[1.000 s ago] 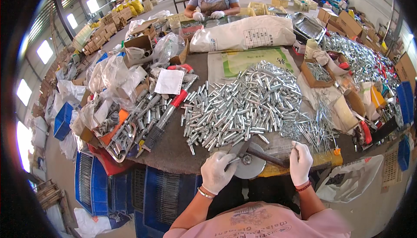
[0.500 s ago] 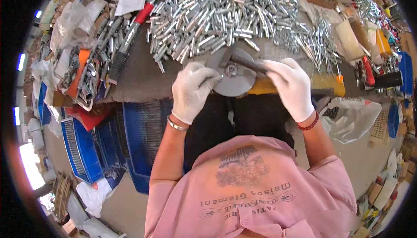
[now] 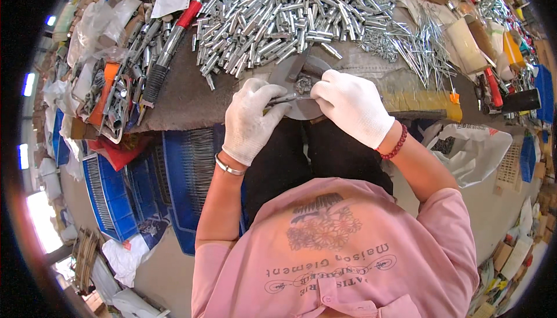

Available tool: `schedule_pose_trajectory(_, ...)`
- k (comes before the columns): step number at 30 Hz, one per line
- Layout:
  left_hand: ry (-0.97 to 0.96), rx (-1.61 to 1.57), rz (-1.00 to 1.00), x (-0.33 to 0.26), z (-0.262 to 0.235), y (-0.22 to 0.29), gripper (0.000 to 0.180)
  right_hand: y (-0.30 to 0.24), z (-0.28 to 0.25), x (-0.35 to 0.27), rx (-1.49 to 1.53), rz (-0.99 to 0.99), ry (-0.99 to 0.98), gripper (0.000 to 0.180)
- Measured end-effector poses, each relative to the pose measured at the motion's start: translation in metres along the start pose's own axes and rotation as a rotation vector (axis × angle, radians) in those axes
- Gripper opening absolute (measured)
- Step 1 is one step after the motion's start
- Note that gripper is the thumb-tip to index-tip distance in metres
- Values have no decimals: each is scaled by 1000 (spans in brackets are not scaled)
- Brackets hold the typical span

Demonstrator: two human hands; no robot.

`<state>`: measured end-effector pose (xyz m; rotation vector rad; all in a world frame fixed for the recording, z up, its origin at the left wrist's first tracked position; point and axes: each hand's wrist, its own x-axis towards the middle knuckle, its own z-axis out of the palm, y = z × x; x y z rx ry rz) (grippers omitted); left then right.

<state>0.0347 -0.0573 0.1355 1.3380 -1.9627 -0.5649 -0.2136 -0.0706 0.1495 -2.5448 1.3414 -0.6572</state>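
My left hand [image 3: 253, 119], in a white glove, pinches a thin silver metal piece [image 3: 296, 97] between thumb and fingers. The piece points right, and its far end meets the closed fingertips of my gloved right hand [image 3: 355, 107]. Under both hands lies a round grey disc [image 3: 282, 74] at the bench's near edge. A small heap of tiny metal parts [image 3: 303, 83] sits on its middle. The dark head of a hammer [image 3: 297, 64] rests on the disc behind my fingers; its handle is mostly hidden by my right hand.
A big pile of silver metal tubes [image 3: 290, 16] covers the bench's far side, with thin pins [image 3: 426, 51] to its right. Tools, among them a red-and-black one [image 3: 168, 51], crowd the left. Below the bench stand blue crates [image 3: 110, 196] and a white plastic bag [image 3: 473, 152].
My right hand has let go of the hammer handle and moved left to meet my left hand at the thin metal piece. The hammer now lies on the disc.
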Motion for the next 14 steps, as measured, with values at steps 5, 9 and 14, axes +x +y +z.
schedule_pose_trajectory(5,-66,46,12,3,-5,-1,9,2,0,0,4,-10,-15,2)
schedule_pose_trajectory(9,-16,86,78,-3,-2,3,8,5,0,-1,0,-42,-16,3)
schedule_pose_trajectory(14,-18,5,39,-8,2,-1,10,9,0,-2,40,-78,-41,5)
